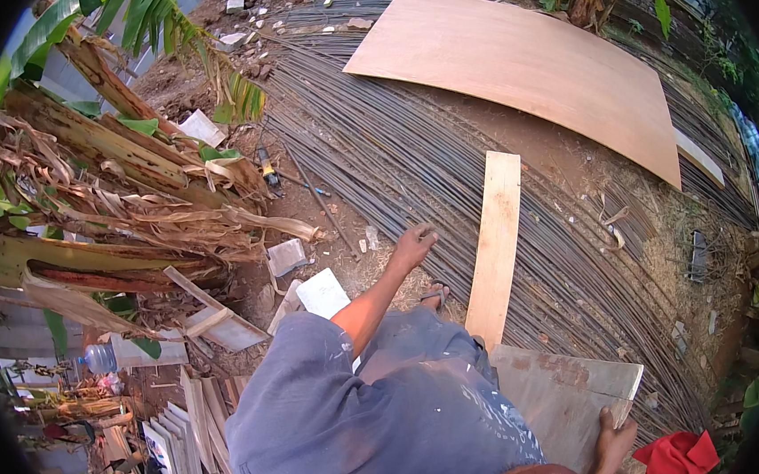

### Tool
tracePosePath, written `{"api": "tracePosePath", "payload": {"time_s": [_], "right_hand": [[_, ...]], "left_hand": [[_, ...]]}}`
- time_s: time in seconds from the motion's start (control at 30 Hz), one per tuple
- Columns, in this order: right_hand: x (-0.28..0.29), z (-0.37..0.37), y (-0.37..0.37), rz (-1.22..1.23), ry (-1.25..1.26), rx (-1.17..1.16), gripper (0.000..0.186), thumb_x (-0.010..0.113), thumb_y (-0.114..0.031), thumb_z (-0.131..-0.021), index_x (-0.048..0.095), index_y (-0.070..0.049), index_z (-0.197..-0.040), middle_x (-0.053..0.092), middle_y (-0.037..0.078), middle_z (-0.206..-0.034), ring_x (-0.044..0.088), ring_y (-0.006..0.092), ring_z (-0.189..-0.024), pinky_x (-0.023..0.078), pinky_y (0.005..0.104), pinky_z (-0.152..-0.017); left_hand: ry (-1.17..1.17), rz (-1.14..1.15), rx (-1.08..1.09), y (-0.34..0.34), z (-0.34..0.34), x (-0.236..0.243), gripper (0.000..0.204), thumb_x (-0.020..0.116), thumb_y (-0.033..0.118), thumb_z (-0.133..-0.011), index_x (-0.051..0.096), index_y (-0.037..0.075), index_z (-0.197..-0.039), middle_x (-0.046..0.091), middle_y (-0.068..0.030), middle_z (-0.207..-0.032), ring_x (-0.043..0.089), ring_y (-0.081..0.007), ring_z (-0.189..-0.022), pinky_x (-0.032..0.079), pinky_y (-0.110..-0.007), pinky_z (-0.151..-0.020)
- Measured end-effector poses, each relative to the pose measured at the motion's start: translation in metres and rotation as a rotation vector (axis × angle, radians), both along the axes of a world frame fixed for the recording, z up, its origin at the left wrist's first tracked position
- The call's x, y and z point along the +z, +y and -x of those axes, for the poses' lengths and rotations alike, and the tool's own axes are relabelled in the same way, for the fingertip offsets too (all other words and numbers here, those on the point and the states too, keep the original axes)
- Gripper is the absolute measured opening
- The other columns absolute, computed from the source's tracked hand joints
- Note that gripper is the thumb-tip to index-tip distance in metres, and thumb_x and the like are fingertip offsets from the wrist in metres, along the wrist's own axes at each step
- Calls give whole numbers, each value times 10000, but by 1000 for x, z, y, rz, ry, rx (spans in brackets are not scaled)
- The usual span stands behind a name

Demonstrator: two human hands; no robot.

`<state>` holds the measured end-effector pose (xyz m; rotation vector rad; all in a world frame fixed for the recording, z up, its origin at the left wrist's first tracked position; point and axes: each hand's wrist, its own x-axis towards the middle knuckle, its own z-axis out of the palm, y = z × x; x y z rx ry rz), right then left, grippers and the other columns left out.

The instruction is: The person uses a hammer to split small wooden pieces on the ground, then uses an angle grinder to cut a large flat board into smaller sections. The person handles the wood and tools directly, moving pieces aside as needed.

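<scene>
Left grip (414, 246) half-curled; right grip (613, 447) clasps grey board (577, 395).

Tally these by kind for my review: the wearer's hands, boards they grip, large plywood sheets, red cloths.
Hands: 2, left hand and right hand
Gripped grey board: 1
Large plywood sheet: 1
Red cloth: 1
Total: 5

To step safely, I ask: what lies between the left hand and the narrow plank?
Dark rods lie between the left hand and the plank, in the head view.
</scene>
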<state>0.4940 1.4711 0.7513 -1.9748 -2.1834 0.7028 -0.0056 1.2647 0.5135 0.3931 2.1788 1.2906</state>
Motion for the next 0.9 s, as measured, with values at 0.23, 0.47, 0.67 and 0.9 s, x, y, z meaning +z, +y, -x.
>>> {"api": "tracePosePath", "payload": {"time_s": [0.23, 0.47, 0.67, 0.9], "right_hand": [[20, 109, 51, -25, -85, 181, 348, 752, -203, -829, 676, 105, -972, 697, 238, -895, 677, 335, -841, 501, 426, -795], [14, 176, 117, 14, -252, 244, 443, 790, -253, -783, 654, 95, -1019, 673, 281, -961, 659, 407, -921, 487, 452, -852], [-13, 258, 156, 23, -355, 463, 456, 793, -224, -768, 644, 103, -1049, 683, 281, -989, 669, 394, -927, 491, 441, -867], [-46, 383, 198, 302, -478, 538, 450, 858, -226, -699, 700, 82, -986, 715, 263, -960, 702, 356, -955, 517, 429, -857]], "left_hand": [[-116, 291, 118, -76, 3, -72, 428, 647, 367, -873, 667, 107, -1213, 687, -179, -1167, 659, -336, -1077, 503, -390, -934], [-403, 937, 418, -249, -65, -124, 356, 626, 258, -772, 717, -26, -968, 685, -277, -1060, 656, -432, -1029, 511, -484, -926], [-315, 625, 656, -218, -26, -131, 322, 655, 298, -812, 750, 41, -980, 721, -207, -1013, 690, -345, -997, 531, -418, -882], [-171, 307, 471, -84, 67, -48, 407, 671, 346, -860, 694, 102, -1185, 701, -181, -1130, 666, -303, -1073, 490, -377, -946]]}}
